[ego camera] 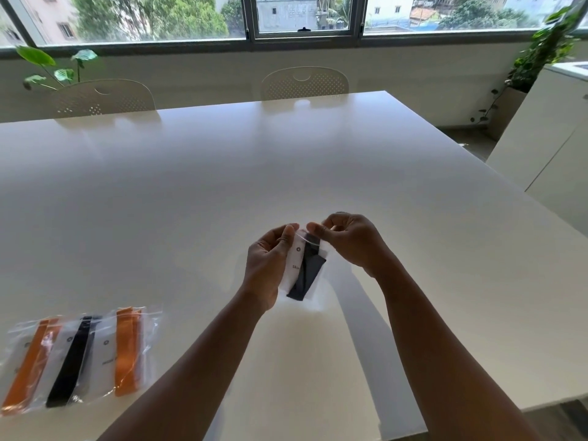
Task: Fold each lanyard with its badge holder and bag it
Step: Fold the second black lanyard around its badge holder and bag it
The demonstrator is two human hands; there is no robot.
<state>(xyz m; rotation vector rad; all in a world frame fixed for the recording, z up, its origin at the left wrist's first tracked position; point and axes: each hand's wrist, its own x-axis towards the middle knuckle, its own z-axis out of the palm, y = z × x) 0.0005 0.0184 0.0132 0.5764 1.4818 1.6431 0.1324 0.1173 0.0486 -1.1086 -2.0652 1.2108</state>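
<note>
I hold a small clear zip bag [315, 292] upright above the white table [286, 173]. Inside it are a folded black lanyard [306, 275] and a white badge holder [294, 264] with a small round mark. My left hand [269, 265] pinches the bag's top left edge. My right hand [348, 241] pinches the top right edge between thumb and curled fingers. At the table's near left lie three filled bags: one with an orange lanyard [28, 370], one with a black lanyard [68, 364], one with an orange lanyard [127, 348].
Two white perforated chairs [304, 82] stand at the far side of the table. Leafy plants sit at the back left [47, 68] and back right [541, 55]. A white cabinet [547, 148] stands to the right. The table's right edge runs diagonally.
</note>
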